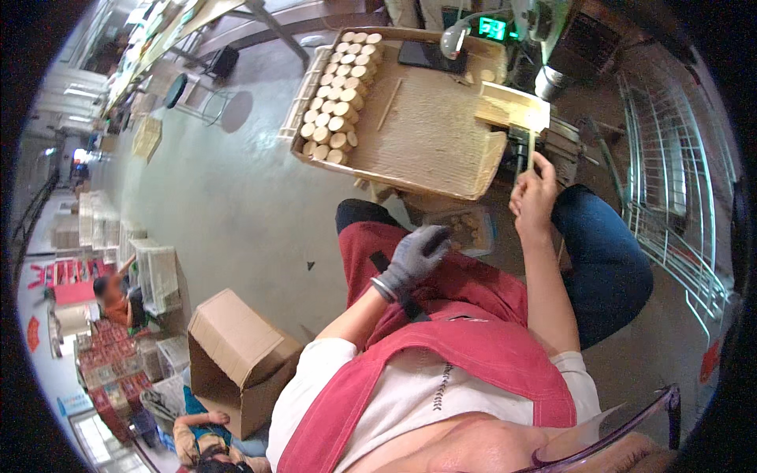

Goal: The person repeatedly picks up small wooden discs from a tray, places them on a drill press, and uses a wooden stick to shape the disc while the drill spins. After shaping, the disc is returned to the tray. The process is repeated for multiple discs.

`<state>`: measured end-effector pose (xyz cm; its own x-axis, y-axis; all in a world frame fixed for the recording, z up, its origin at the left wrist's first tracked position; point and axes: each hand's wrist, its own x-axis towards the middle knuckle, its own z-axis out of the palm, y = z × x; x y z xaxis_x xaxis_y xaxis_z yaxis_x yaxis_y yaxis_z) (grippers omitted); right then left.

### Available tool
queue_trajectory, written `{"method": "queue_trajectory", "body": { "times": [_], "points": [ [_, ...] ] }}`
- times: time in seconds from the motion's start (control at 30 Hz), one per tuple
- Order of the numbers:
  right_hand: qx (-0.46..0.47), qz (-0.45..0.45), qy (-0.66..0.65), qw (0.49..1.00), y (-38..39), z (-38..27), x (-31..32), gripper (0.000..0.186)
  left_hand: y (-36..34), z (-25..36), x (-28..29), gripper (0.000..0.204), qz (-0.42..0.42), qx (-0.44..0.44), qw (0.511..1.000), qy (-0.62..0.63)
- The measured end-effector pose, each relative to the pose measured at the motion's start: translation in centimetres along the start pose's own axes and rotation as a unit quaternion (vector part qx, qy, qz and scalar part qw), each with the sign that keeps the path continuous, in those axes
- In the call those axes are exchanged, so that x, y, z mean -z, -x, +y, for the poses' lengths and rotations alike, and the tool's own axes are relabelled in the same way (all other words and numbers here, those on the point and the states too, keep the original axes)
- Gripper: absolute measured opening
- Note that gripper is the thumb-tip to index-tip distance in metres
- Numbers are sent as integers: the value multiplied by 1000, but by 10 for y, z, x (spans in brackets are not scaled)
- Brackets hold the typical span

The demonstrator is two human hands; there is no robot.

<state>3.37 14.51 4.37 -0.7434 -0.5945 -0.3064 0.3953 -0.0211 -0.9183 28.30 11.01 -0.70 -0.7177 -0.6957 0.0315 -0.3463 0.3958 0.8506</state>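
Note:
My left hand [414,256], in a grey glove, hovers over my red apron [473,347] with its fingers curled at the edge of a clear plastic box [471,229] of small wooden pieces. Whether it grips a piece is hidden. My bare right hand [535,193] is raised higher, pinching a thin pale strip [530,150] at a dark machine part [520,146] under a wooden block [512,106]. Beyond lies a flat wooden tray [426,134] with rows of round wooden cylinders [339,87] along its left side.
A green digital display [492,27] and a lamp [456,35] stand behind the tray. A white wire rack [678,181] is at my right. On the grey floor to my left are a cardboard box [236,359], stacked crates [154,272] and other people working low down.

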Motion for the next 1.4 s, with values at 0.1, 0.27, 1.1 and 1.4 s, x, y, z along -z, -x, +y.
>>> {"method": "queue_trajectory", "body": {
  "times": [0.1, 0.27, 1.1, 1.4],
  "points": [
    [-107, -108, 45, 987, 7, -14, 4, 31, -5, 31, 66, 19, 134, -40, 990, -32],
    [-34, -119, 15, 992, 29, -19, -10, 29, -42, -28, 172, 14, 326, 38, 933, -145],
    [-20, -102, -30, 994, 32, -23, 3, 33, -109, -11, 156, 34, 143, -40, 896, -418],
    [-14, -76, -7, 997, 30, -17, -1, 32, -121, -28, 175, 41, 142, 40, 825, -546]
  ]
}}
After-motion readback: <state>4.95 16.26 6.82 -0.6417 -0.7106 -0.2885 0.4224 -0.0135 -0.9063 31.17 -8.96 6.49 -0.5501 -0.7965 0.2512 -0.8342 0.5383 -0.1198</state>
